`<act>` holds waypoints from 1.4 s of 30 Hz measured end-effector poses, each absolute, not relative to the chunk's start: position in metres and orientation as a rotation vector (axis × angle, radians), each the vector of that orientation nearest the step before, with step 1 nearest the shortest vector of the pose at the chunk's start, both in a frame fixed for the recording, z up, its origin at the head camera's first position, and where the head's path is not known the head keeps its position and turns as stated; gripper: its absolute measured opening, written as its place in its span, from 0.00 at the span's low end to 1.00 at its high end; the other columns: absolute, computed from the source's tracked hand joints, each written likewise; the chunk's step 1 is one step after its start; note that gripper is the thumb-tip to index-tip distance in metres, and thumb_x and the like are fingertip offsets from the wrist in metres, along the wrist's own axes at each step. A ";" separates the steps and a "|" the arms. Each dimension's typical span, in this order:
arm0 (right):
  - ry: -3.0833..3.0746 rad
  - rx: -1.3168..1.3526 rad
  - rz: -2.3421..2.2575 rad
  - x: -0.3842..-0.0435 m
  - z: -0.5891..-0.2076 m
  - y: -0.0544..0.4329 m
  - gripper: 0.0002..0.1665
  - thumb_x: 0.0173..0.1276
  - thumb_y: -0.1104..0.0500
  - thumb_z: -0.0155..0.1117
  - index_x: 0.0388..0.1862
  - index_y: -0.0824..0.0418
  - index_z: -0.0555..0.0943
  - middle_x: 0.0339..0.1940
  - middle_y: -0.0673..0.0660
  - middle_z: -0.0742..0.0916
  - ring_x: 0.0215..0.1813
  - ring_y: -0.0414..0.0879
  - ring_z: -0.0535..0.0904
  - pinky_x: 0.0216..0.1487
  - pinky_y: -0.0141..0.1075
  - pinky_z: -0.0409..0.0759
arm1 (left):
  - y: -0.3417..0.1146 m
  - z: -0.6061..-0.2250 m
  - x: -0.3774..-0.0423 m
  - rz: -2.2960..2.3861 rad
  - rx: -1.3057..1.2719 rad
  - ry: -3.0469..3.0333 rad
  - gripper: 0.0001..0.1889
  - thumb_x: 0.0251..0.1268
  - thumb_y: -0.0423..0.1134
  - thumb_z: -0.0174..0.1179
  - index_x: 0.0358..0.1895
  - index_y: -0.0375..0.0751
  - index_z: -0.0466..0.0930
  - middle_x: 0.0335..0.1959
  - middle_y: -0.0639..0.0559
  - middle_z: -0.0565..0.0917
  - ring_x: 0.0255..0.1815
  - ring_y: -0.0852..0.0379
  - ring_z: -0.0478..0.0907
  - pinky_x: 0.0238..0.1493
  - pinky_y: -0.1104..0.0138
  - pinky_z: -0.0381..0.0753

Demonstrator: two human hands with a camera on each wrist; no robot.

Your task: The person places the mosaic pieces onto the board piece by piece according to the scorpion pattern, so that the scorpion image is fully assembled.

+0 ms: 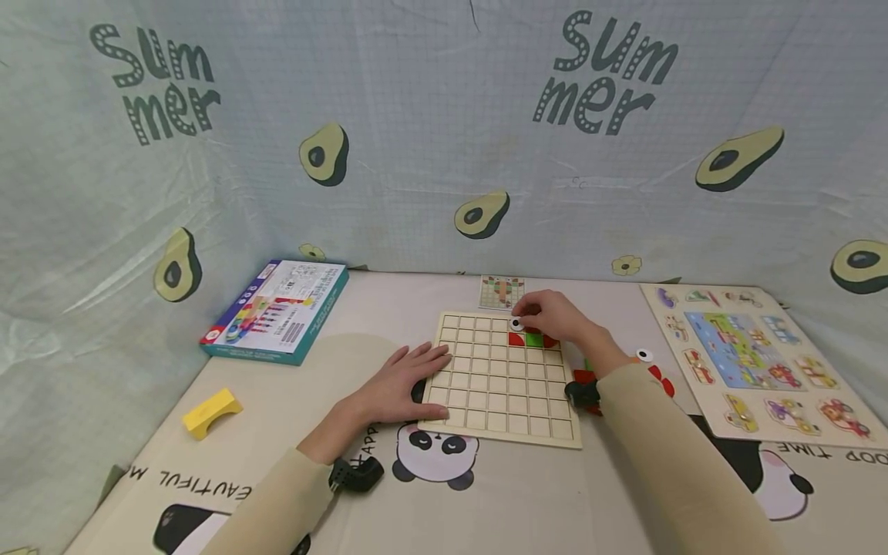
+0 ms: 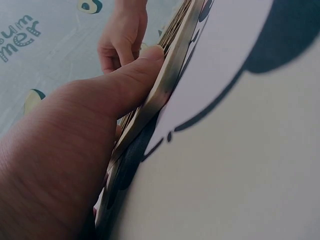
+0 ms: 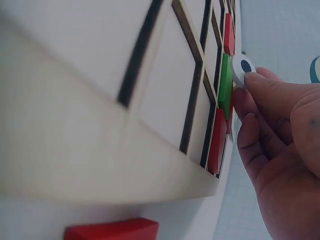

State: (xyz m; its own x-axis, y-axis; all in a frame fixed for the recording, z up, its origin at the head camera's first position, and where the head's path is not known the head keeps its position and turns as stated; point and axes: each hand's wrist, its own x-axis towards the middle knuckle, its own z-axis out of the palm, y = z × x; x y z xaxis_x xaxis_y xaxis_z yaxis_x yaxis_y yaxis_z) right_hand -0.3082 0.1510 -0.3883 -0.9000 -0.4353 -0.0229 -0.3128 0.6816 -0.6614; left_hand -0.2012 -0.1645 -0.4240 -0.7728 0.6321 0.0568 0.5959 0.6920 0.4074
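My right hand pinches a round white eye piece with a black dot between thumb and fingers, over the top rows of a wooden grid board. Just below the eye piece, a red piece, a green square and another red piece sit in cells of one row. My left hand rests along the board's left side with its fingers spread. In the left wrist view its thumb lies on the board's edge.
A pattern card lies behind the board. Right of it are loose red pieces, another eye piece and a wooden picture puzzle. A boxed game and a yellow arch block lie to the left.
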 end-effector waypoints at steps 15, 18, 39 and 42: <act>2.715 -0.652 -0.969 -0.310 -0.389 0.153 0.10 0.74 0.66 0.62 0.52 0.65 0.84 0.46 0.59 0.86 0.49 0.54 0.79 0.56 0.49 0.78 | -0.165 -0.426 -0.202 0.627 1.023 2.805 0.47 0.62 0.63 0.65 0.79 0.42 0.60 0.80 0.47 0.59 0.81 0.45 0.46 0.77 0.45 0.41; 2.725 -0.627 -0.980 -0.309 -0.387 0.156 0.11 0.74 0.66 0.62 0.52 0.65 0.84 0.45 0.58 0.85 0.47 0.53 0.78 0.54 0.48 0.78 | -0.164 -0.425 -0.202 0.630 1.027 2.805 0.47 0.62 0.63 0.65 0.79 0.42 0.60 0.80 0.47 0.59 0.81 0.45 0.46 0.77 0.45 0.41; 2.803 -0.700 -0.976 -0.286 -0.371 0.213 0.15 0.70 0.64 0.67 0.54 0.68 0.83 0.43 0.56 0.86 0.46 0.52 0.80 0.53 0.49 0.78 | -0.165 -0.424 -0.201 0.639 1.009 2.806 0.48 0.62 0.63 0.65 0.79 0.42 0.60 0.80 0.47 0.59 0.81 0.45 0.46 0.77 0.45 0.41; 2.816 -0.695 -0.955 -0.280 -0.371 0.225 0.15 0.70 0.64 0.68 0.54 0.67 0.83 0.42 0.56 0.86 0.45 0.52 0.79 0.51 0.47 0.78 | -0.165 -0.423 -0.201 0.645 1.012 2.807 0.48 0.62 0.63 0.65 0.79 0.42 0.60 0.80 0.47 0.59 0.81 0.45 0.46 0.77 0.45 0.41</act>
